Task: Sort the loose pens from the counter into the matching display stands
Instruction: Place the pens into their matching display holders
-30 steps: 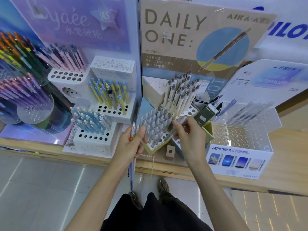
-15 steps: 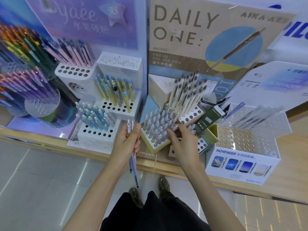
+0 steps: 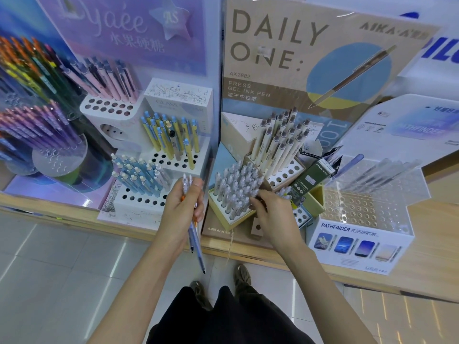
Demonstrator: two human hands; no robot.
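My left hand (image 3: 182, 207) grips a small bundle of loose pens (image 3: 196, 242), clear blue ones and an orange one, tips pointing down over the counter edge. My right hand (image 3: 273, 214) is at the right side of the block of grey pens (image 3: 233, 187) in the beige Daily One stand (image 3: 218, 228). Its fingertips pinch a grey pen standing in a hole there. Cream pens (image 3: 280, 137) stand in the tier behind.
To the left, a white stepped stand holds light blue pens (image 3: 139, 175), yellow pens (image 3: 169, 135) and pink pens (image 3: 109, 80). At the right stands a clear Pathfinder stand (image 3: 360, 242) with many free holes. The wooden counter (image 3: 427, 247) runs across, with tiled floor below.
My right hand has come down from above the grey block, lowering a grey pen into it. My left hand with its bundle has tilted slightly, the pen tips swinging right.
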